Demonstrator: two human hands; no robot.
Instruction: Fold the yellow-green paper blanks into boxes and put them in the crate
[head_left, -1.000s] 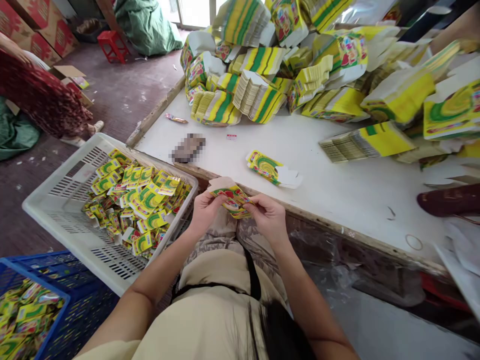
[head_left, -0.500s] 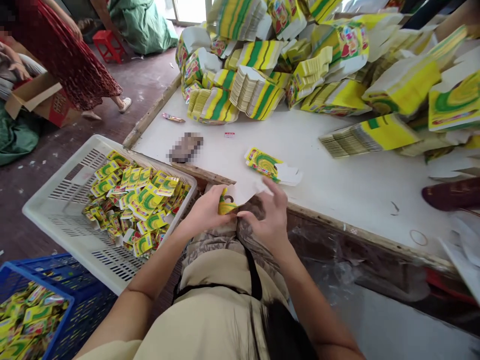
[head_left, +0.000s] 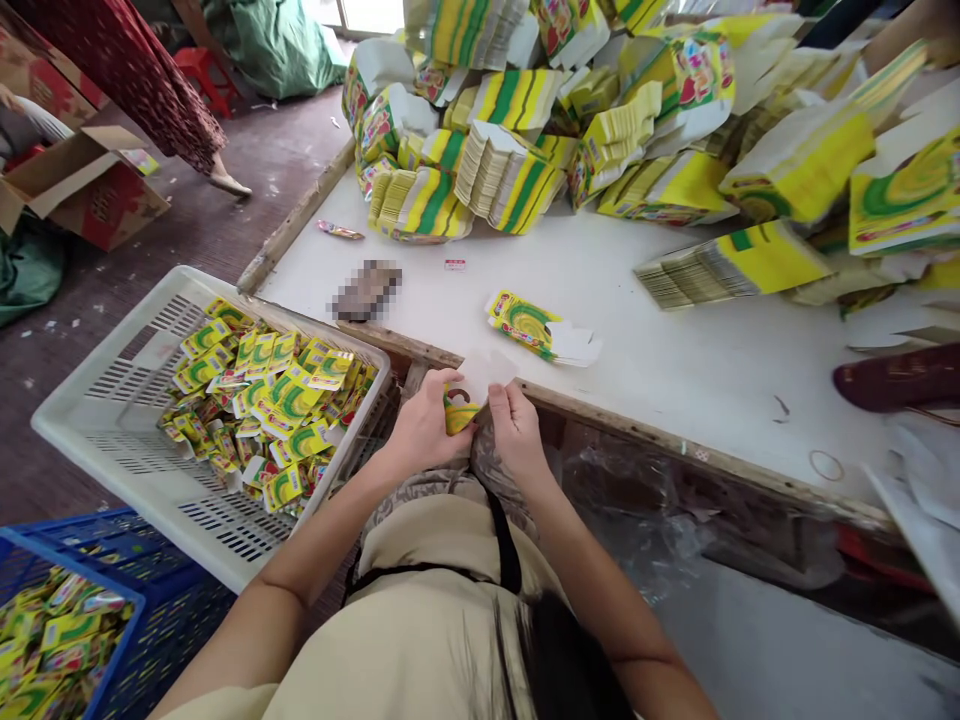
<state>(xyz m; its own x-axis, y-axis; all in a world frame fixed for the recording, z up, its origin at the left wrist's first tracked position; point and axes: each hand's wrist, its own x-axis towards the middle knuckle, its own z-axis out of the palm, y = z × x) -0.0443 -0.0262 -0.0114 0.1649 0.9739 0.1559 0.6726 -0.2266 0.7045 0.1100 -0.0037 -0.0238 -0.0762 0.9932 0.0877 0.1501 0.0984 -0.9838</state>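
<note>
Between my hands, above my lap at the table's front edge, is a small yellow-green carton (head_left: 463, 414) with white flaps standing up. My left hand (head_left: 425, 425) is closed around the carton's left side. Thumb and fingers of my right hand (head_left: 515, 425) pinch the white flap at its right. Just beyond, a short stack of flattened yellow-green cartons (head_left: 525, 325) lies on the white table (head_left: 675, 370), white flaps pointing right. To my left, a white plastic basket (head_left: 90, 400) holds many small folded cartons (head_left: 281, 395).
Bundles of flat cartons (head_left: 517, 180) are heaped along the table's far side. A blurred-out object (head_left: 367, 290) and a small wrapped stick (head_left: 340, 230) lie nearer. A blue crate (head_left: 165, 590) with cartons stands lower left. Beyond are a cardboard box (head_left: 97, 190) and a person in a red skirt (head_left: 150, 80).
My right hand has closed on the carton's flap, where its fingers were spread before. White flaps now stand up from the carton. The person in the red skirt has shifted left.
</note>
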